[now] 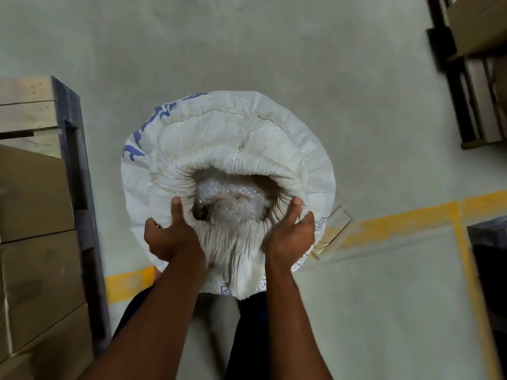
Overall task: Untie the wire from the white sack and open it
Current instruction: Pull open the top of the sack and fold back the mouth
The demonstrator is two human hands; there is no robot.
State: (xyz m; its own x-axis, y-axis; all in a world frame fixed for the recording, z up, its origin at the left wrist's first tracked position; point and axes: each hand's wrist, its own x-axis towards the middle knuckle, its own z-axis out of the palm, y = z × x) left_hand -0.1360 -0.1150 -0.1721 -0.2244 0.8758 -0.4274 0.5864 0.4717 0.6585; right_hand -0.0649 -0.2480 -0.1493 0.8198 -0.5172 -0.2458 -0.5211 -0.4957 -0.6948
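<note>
The white sack (233,138) with blue print stands upright on the floor in front of me. Its pleated mouth gapes open, and bubble wrap (233,200) shows inside. My left hand (171,233) grips the near left side of the mouth's rim, thumb up against the gathered cloth. My right hand (292,233) grips the near right side of the rim in the same way. No wire is visible anywhere on the sack.
Stacked cardboard boxes on a pallet (35,215) stand close on the left. Shelving with boxes (472,64) is at the upper right, a dark object (491,270) at the right edge. A small clear box (330,234) lies beside the sack on the yellow floor line (397,223).
</note>
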